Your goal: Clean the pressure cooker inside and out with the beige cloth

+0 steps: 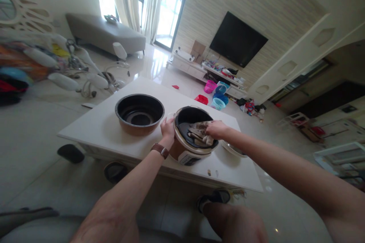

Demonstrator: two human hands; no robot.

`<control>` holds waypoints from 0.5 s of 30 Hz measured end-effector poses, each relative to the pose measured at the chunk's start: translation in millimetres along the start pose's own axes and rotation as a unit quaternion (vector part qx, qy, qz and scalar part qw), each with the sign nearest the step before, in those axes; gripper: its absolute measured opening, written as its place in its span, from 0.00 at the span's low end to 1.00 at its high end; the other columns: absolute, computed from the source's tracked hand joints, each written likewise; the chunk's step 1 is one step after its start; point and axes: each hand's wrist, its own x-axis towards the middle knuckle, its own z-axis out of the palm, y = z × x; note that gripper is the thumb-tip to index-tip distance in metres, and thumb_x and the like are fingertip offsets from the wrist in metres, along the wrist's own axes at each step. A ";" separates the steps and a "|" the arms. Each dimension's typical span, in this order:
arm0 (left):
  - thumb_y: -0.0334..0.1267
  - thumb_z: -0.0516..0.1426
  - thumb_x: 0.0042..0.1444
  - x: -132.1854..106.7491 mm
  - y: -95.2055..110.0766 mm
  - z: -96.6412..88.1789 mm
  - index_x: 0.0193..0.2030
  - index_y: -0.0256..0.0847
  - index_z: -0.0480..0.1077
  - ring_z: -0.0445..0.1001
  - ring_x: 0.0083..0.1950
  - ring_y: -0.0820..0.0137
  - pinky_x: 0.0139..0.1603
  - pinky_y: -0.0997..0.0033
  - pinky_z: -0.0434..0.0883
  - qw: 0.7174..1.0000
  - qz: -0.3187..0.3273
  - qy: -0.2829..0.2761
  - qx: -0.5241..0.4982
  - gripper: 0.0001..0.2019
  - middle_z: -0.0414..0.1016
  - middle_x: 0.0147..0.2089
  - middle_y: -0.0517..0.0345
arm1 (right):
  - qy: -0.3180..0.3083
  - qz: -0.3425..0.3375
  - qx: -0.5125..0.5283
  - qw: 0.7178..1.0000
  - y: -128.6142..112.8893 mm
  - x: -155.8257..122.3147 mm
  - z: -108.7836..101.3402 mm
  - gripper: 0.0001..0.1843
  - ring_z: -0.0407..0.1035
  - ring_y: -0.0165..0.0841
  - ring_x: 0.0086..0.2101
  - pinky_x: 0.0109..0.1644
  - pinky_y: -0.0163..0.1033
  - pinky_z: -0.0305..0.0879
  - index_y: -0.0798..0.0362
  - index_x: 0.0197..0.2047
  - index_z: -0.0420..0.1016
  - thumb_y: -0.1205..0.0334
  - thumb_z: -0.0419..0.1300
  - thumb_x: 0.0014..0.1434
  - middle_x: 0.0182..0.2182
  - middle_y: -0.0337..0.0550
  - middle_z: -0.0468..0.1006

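An electric cooker [178, 151] with a brown body, pale rim and dark interior stands on the white table. My left hand [167, 129], with a brown-strapped watch on its wrist, grips the cooker's left side at the rim. My right hand [216, 129] reaches in from the right, closed on a stained, greyish cloth [202, 129] that lies inside the cooker. A separate inner pot [138, 130], black inside and brown outside, sits to the left. Partly hidden by my right forearm, a round lid-like thing [234, 151] lies right of the cooker.
The white table [94, 121] bears all of these, with two small bits [209, 172] near its front edge. Dark slippers [115, 171] are on the floor below. Farther back are colourful baskets [219, 103], a television [238, 40] and a grey bench [105, 32].
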 end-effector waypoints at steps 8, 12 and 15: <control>0.35 0.64 0.53 1.5 -0.3 -0.2 0.44 0.39 0.78 0.78 0.56 0.59 0.63 0.63 0.71 1.000 -0.017 0.024 0.001 0.11 0.83 0.49 0.52 | -0.166 0.046 0.166 0.971 -12.2 5.0 -16.4 0.07 0.77 0.39 0.32 0.46 0.46 0.77 0.55 0.33 0.85 0.71 0.71 0.48 0.30 0.41 0.84; 0.37 0.63 0.53 4.7 -5.9 -1.7 0.42 0.40 0.77 0.77 0.51 0.62 0.59 0.63 0.72 1.000 -0.013 0.008 0.001 0.10 0.82 0.45 0.55 | -0.053 0.007 0.217 0.975 -4.5 12.7 -66.3 0.08 0.78 0.40 0.38 0.47 0.42 0.75 0.54 0.37 0.85 0.67 0.69 0.51 0.38 0.42 0.86; 0.39 0.62 0.54 6.2 -8.5 -2.6 0.40 0.40 0.76 0.75 0.43 0.65 0.53 0.64 0.74 1.000 -0.013 -0.019 0.000 0.08 0.79 0.38 0.59 | 0.047 -0.026 0.168 0.984 0.9 11.0 -104.7 0.16 0.78 0.40 0.42 0.50 0.41 0.73 0.52 0.45 0.86 0.66 0.68 0.51 0.40 0.41 0.87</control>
